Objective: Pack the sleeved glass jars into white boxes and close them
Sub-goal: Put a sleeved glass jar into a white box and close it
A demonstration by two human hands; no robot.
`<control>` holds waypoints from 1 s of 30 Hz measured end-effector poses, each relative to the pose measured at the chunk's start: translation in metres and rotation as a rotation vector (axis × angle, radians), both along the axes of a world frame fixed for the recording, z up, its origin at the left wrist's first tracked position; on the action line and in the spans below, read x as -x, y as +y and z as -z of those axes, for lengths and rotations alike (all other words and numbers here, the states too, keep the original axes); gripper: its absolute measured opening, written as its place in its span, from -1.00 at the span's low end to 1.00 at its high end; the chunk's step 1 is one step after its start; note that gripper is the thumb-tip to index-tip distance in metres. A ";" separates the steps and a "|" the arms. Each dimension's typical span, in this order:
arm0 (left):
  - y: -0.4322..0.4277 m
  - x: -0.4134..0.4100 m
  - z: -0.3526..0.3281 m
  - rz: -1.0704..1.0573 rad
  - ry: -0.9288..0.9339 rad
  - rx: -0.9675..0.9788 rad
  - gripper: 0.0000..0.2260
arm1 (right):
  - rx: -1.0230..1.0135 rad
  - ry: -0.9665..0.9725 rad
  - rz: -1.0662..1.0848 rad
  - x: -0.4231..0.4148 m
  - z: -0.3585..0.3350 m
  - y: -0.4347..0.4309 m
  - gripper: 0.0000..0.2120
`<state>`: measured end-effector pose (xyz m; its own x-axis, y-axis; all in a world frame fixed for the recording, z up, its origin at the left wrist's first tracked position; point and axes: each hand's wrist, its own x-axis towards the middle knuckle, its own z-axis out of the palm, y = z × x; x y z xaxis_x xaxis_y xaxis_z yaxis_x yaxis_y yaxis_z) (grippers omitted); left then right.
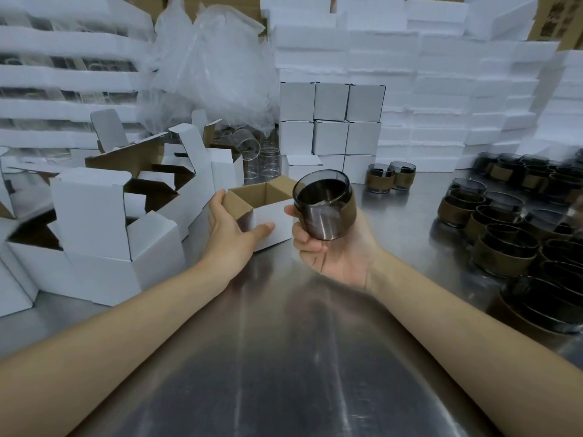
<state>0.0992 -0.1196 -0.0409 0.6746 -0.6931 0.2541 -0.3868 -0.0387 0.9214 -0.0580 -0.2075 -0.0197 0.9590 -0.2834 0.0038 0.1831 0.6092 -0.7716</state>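
Observation:
My right hand (328, 247) grips a dark glass jar (321, 206) with a brown sleeve, tilted so its mouth faces me, just right of an open white box (271, 216). My left hand (230, 228) holds that box by its left side, thumb across the front wall. The box stands on the steel table with its flaps up and its brown inside showing. Nothing lies inside it that I can see.
Several open white boxes (94, 222) crowd the left. Closed white boxes (331, 121) are stacked behind, with foam slabs (441, 99) further back. Two sleeved jars (391, 178) stand mid-table; several more sleeved jars (511, 241) fill the right. Clear plastic bags (217, 64) and bare glasses (262, 159) sit behind.

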 end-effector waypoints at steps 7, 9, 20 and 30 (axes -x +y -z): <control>-0.001 -0.001 0.001 0.003 -0.001 -0.006 -0.14 | 0.000 0.052 0.097 0.002 0.001 -0.005 -0.55; -0.001 -0.001 0.001 0.006 0.002 -0.010 -0.14 | -0.010 0.056 0.117 0.002 0.002 -0.007 -0.56; 0.000 0.000 -0.001 0.025 0.016 -0.014 -0.14 | 0.046 -0.004 0.256 0.000 0.002 -0.008 -0.66; 0.000 0.000 -0.001 0.030 0.036 -0.008 -0.13 | -0.019 -0.144 0.306 0.001 0.000 -0.011 -0.61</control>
<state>0.0991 -0.1200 -0.0402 0.6617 -0.7153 0.2248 -0.3546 -0.0345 0.9344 -0.0589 -0.2183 -0.0198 0.8196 -0.5591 0.1254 0.4660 0.5232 -0.7135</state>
